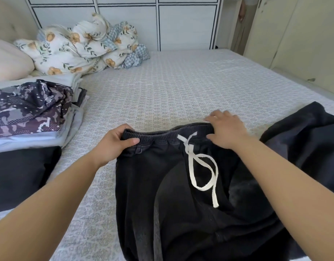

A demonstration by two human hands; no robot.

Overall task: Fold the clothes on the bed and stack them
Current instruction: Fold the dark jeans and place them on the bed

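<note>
Black drawstring trousers (168,194) lie on the bed in front of me, waistband away from me, with a white cord (198,166) looped over the front. My left hand (115,142) grips the waistband's left corner, thumb on top and fingers curled under. My right hand (226,129) grips the right corner of the waistband, fingers over its far edge. A stack of folded clothes (32,117) sits at the left, topped by a purple patterned garment. Another dark garment (305,140) lies at the right.
A patterned bedspread (171,87) covers the bed. A crumpled floral duvet (87,46) and a pillow (7,61) lie at the back left. A black item (19,176) sits below the stack. White cupboards stand behind the bed, and a wardrobe at the right.
</note>
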